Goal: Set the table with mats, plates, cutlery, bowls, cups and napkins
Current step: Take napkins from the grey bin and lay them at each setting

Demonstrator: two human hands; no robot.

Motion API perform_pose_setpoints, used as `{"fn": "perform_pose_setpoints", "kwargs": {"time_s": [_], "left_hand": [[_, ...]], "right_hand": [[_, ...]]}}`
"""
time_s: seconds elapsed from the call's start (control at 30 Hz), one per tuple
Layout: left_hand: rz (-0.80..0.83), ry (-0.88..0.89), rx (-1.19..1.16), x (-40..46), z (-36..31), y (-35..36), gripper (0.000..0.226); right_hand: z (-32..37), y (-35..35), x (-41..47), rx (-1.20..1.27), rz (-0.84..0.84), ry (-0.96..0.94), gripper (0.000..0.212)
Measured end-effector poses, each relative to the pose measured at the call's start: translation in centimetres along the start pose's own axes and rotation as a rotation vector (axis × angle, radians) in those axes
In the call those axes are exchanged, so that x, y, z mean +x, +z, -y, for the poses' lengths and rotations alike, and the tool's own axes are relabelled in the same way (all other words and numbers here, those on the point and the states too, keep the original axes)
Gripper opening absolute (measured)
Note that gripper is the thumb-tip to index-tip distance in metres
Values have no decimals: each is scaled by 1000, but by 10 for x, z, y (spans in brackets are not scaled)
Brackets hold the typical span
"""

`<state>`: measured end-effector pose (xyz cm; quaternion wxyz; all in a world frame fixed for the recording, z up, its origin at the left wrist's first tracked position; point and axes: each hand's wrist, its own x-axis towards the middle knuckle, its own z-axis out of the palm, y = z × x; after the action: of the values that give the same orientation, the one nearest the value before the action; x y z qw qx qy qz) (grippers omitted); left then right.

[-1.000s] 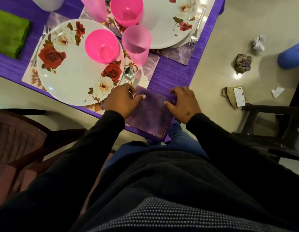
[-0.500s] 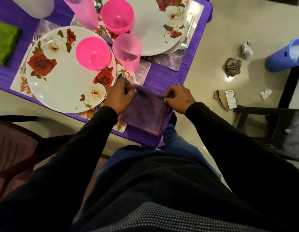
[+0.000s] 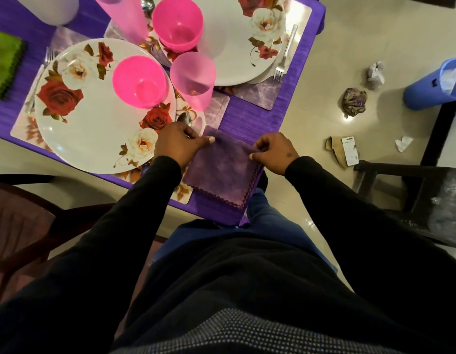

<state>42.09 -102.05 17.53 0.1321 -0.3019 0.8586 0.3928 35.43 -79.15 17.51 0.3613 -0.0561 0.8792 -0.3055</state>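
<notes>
Person stood at the table corner, black sleeves reaching down over a purple napkin (image 3: 221,172) that lay flat on the purple tablecloth (image 3: 249,118) at the corner nearest them, zigzag hem toward the body. Right hand (image 3: 274,153) pinched the napkin's far right corner, fingers curled tight with cloth bunched between thumb and forefinger. Left hand (image 3: 177,144) gripped the far left edge, thumb pressed flat on top of the cloth, other fingers curled; could not tell what they touched underneath. Just beyond the left fingers a spoon (image 3: 184,119) lay on the floral placemat (image 3: 182,192), partly hidden by the knuckles. Left of those fingers sat a rose-pattern plate (image 3: 94,139) carrying a pink bowl (image 3: 140,81). A pale pink cup (image 3: 193,79) stood just beyond the spoon. Farther out, second plate (image 3: 237,54) with another pink bowl (image 3: 177,23), fork (image 3: 285,52) along its right rim. Green napkin (image 3: 4,63) well off to the far left. On the floor right of the right-hand fingers: crumpled wrappers (image 3: 353,100), a card tag (image 3: 349,150), blue bin (image 3: 436,84), dark chair (image 3: 410,190).
</notes>
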Motion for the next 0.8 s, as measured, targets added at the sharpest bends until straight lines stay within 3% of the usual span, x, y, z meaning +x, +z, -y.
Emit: {"fn": "perform_pose_setpoints", "kwargs": {"time_s": [0.17,0.3,0.43,0.6,0.8], "left_hand": [[160,73,19,-1,-4,-6,33],[117,176,-128,-1,-13,-4,21],[143,117,-238,-2,-13,0,10],[-43,103,-74,-4,-8,2,31],[0,90,75,-14,-4,-3,42]], "right_hand": [[-2,-2,-1,41,28,-3,8],[0,-4,0,72,45,14,10],[2,-5,1,62,61,15,8],[2,-4,3,90,4,54,7],[6,-1,4,53,-64,63,8]]}}
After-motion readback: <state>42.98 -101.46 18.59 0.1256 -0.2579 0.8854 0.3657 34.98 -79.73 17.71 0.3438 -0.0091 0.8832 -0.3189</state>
